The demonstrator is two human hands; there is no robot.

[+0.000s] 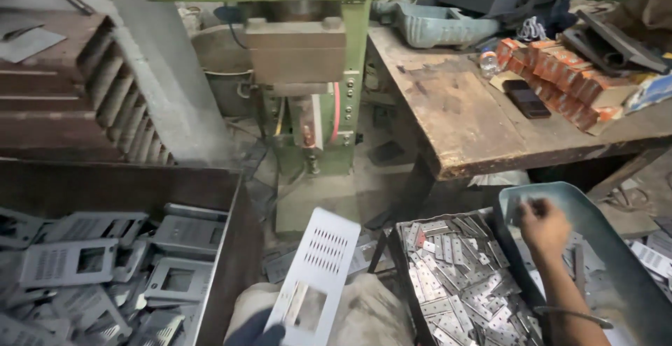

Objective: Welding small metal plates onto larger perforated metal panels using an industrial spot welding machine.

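Below the press (301, 59) | left hand (260, 333) grips slotted plate (315, 276) | right hand (544, 228) fingers pinched in tray (595, 213), contents unclear | bin (217, 248) holds many finished frames

A bin (224, 248) of vented plates (70, 262) is sitting at the left, a tray (392, 262) of small brackets (455, 276) at the right, the press (301, 73) standing behind them, boxes (560, 73) lying on the tabletop (455, 122) beyond.

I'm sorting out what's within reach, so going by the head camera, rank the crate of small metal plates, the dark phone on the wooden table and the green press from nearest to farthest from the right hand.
From the right hand:
1. Crate of small metal plates, just beside it, lower left.
2. Dark phone, on the wooden table above the hand.
3. Green press, far upper left.
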